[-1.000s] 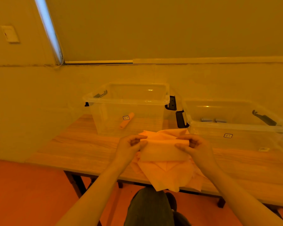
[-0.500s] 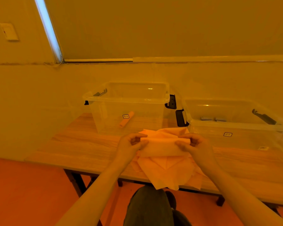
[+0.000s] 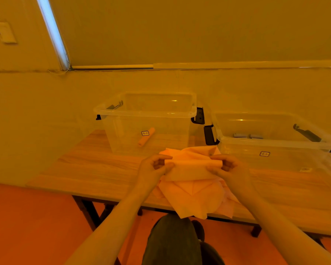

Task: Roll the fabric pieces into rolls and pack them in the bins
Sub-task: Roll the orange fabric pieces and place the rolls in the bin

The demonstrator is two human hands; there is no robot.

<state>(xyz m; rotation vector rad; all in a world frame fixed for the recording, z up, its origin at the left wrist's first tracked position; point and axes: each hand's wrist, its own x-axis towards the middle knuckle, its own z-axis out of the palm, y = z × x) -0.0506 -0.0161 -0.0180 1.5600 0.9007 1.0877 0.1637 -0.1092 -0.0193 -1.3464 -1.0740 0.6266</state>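
A pale orange fabric piece [image 3: 187,170] is held above the table, its top edge curled into a partial roll. My left hand [image 3: 154,168] pinches its left end and my right hand [image 3: 226,169] pinches its right end. Under it lies a loose heap of orange fabric pieces [image 3: 194,196], hanging over the table's front edge. Behind stands a clear bin [image 3: 122,111] with one orange roll [image 3: 146,139] inside. At the right a second clear bin [image 3: 271,143] holds two grey rolls [image 3: 247,135].
The wooden table [image 3: 96,169] runs left to right, close to a wall behind the bins. Black latch handles [image 3: 208,134] sit between the two bins. My knee [image 3: 172,240] is below the table's front edge, above an orange floor.
The held fabric has been wound further: the flat flap below my fingers is shorter. Both hands stay at its ends, a little higher above the table.
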